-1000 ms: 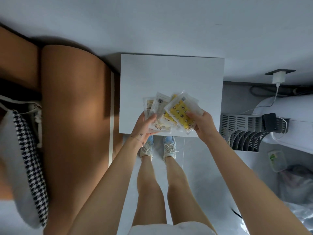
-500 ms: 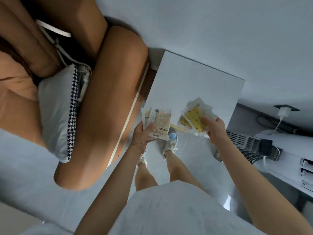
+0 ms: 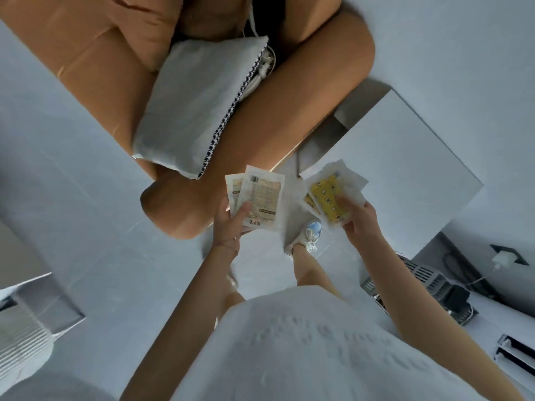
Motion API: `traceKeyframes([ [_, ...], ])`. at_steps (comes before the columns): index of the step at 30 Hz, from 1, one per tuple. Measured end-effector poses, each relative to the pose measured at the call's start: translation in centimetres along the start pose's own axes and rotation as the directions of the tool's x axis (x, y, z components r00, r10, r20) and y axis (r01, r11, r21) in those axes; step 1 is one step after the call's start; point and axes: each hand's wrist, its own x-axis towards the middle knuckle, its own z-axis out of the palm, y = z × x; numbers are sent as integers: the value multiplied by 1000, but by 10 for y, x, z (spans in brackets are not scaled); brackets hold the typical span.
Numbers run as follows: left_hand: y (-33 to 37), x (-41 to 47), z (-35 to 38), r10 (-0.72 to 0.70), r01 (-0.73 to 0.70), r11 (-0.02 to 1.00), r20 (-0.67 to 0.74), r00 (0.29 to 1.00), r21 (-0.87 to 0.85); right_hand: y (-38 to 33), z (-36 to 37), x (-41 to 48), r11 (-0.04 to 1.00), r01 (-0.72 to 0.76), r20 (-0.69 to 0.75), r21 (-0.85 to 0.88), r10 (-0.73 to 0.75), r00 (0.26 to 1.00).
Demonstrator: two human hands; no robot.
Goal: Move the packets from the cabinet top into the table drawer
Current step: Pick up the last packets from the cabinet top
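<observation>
left hand (image 3: 230, 224) pinches beige packets (image 3: 262, 198), thumb on top. right hand (image 3: 359, 224) grips yellow packets (image 3: 328, 198), just off the white cabinet (image 3: 405, 169) edge.

Two pale beige packets (image 3: 262, 198), printed with text and a barcode, are fanned one over the other and pinched in the left hand (image 3: 228, 224). Two yellow patterned packets (image 3: 330, 198) in clear wrappers are held overlapped in the right hand (image 3: 360, 224), seen against the near corner of the white cabinet top (image 3: 405, 157).
</observation>
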Motion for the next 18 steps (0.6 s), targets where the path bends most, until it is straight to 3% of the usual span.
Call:
traceKeyframes([
  [5,14,-25,-130,66,-65,998,-101,993,7,64,105,-49,998,31,144,-56,-23,989],
  [8,18,-45,-214,34,-39,999,-196,980,-22,107,172,-81,994,38,154,-100,-23,988],
  [18,29,-98,-410,-30,-155,904,-421,906,-398,191,355,-157,947,11,374,-322,116,920],
])
